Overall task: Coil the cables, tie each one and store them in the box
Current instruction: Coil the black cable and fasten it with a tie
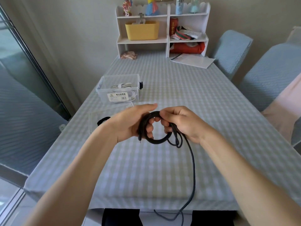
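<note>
Black cable [158,141] looks light, limp and a bit springy; we judge it best gripped across the stacked loops so they don't fan out. Left hand [130,123] holds the coil above the table's middle, right hand [179,123] pinches its top, feeding slack trailing over the near edge.

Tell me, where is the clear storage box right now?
In the head view, the clear box sits on the checked table, left of centre, just beyond the left hand.
</note>
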The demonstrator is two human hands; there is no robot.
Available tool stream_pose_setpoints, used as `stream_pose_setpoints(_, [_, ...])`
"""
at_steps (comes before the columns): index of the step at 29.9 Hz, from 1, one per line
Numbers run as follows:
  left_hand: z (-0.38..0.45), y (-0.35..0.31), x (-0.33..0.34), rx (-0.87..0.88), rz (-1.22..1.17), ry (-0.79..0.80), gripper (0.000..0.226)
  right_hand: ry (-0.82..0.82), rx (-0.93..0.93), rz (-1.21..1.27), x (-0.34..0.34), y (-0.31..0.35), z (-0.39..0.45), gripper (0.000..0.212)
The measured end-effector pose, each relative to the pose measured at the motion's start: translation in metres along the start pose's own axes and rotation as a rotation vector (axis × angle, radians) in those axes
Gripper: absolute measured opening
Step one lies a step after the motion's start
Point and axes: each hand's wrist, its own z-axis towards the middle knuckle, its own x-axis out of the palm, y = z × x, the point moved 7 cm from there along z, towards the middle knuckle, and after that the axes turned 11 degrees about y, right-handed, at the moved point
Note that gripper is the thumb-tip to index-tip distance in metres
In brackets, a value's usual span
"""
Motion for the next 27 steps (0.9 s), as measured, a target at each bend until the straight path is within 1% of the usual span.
stream_pose_setpoints(2, [0.004, -0.008, 0.001, 0.027, 0.022, -0.070, 0.036, -0.028, -0.004, -0.057, -0.004, 0.006, 0.001, 0.028])
stream_pose_setpoints(3, [0.007, -0.010, 0.001, 0.041, -0.013, -0.093, 0.037, -0.047, -0.010, -0.082, -0.007, 0.009, 0.002, 0.027])
stream_pose_setpoints(6, [0.017, -0.002, 0.001, 0.089, -0.276, -0.149, 0.046, -0.085, -0.010, -0.106, -0.010, 0.012, 0.000, 0.022])
stream_pose_setpoints(9, [0.025, 0.008, 0.000, 0.152, -0.485, -0.206, 0.046, -0.102, 0.027, -0.137, -0.011, 0.003, -0.003, 0.020])
stream_pose_setpoints(11, [0.027, 0.015, -0.007, 0.191, -0.565, -0.264, 0.045, -0.166, 0.027, -0.187, -0.017, -0.004, -0.007, 0.020])
stream_pose_setpoints(13, [0.027, 0.020, -0.017, 0.234, -0.646, -0.311, 0.044, -0.228, 0.023, -0.186, -0.023, -0.010, -0.013, 0.015])
stream_pose_setpoints(18, [0.032, 0.032, -0.025, 0.283, -0.760, -0.354, 0.042, -0.302, 0.046, -0.144, -0.026, -0.023, -0.016, 0.007])
stream_pose_setpoints(21, [0.032, 0.035, -0.030, 0.317, -0.840, -0.376, 0.043, -0.378, 0.059, -0.096, -0.031, -0.030, -0.016, 0.011])
stream_pose_setpoints(25, [0.029, 0.035, -0.039, 0.386, -0.940, -0.422, 0.043, -0.489, 0.094, -0.130, -0.040, -0.041, -0.020, 0.020])
stream_pose_setpoints(27, [0.029, 0.036, -0.042, 0.421, -0.979, -0.442, 0.044, -0.529, 0.106, -0.186, -0.046, -0.041, -0.023, 0.020])
